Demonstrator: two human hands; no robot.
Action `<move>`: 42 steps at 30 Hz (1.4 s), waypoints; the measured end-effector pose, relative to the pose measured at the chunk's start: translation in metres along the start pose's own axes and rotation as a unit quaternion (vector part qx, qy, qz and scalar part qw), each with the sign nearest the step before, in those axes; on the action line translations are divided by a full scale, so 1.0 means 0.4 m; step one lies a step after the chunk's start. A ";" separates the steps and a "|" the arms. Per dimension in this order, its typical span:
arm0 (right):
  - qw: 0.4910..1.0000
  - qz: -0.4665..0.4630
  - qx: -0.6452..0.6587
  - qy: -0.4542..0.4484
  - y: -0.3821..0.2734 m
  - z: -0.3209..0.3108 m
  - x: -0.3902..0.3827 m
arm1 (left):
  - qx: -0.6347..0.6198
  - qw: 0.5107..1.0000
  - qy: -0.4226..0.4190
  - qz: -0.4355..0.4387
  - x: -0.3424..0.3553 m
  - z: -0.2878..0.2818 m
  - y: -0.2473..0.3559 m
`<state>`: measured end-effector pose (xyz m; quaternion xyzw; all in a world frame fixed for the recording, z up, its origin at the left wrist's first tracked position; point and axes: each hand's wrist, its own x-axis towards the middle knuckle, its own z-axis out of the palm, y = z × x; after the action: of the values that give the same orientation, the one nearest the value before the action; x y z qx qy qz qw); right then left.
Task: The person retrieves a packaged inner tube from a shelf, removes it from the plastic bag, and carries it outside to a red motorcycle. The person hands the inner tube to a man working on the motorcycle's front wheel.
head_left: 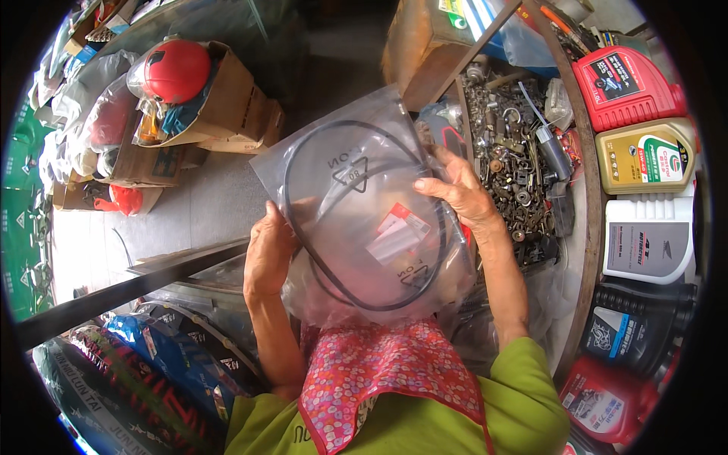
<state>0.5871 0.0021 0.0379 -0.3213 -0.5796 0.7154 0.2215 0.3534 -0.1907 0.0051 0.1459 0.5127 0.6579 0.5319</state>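
A clear plastic bag point(334, 197) with printed markings is held up before my chest. Inside it lies a thin black cable point(379, 307) coiled in loops, behind the plastic. A small red and white label point(400, 233) shows through the middle of the bag. My left hand point(267, 250) grips the bag's left side, thumb at the edge and the other fingers partly hidden behind the plastic. On the upper right side, my right hand point(464, 193) pinches the bag between thumb and fingers.
An open metal tray of mixed small parts point(516, 159) lies to the right, beside a row of oil bottles point(644, 239). At the left stand cardboard boxes point(227, 98) with a red helmet point(177, 70) on top. Wrapped tyres point(136, 379) fill the lower left, near a dark metal bar point(152, 287).
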 end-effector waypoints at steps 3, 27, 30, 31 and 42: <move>1.000 0.023 0.003 0.015 0.009 -0.010 -0.009 | 0.173 0.983 0.041 0.039 0.001 0.014 -0.008; 0.972 0.105 0.208 -0.034 0.051 -0.040 -0.076 | 0.289 0.946 0.145 -0.005 -0.040 0.060 -0.169; 0.975 0.106 0.188 -0.049 0.048 -0.038 -0.082 | 0.568 0.801 0.187 0.028 -0.050 0.070 -0.145; 0.979 0.105 0.163 -0.057 0.046 -0.041 -0.082 | 0.646 0.743 0.175 0.031 -0.056 0.077 -0.098; 0.986 0.094 0.003 -0.138 -0.050 -0.029 -0.046 | 0.463 0.872 -0.153 0.035 0.128 0.088 0.082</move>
<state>0.6072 0.0019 0.0596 -0.2723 -0.5693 0.7724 0.0723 0.3415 -0.1259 0.0294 0.4924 0.6653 0.3328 0.4518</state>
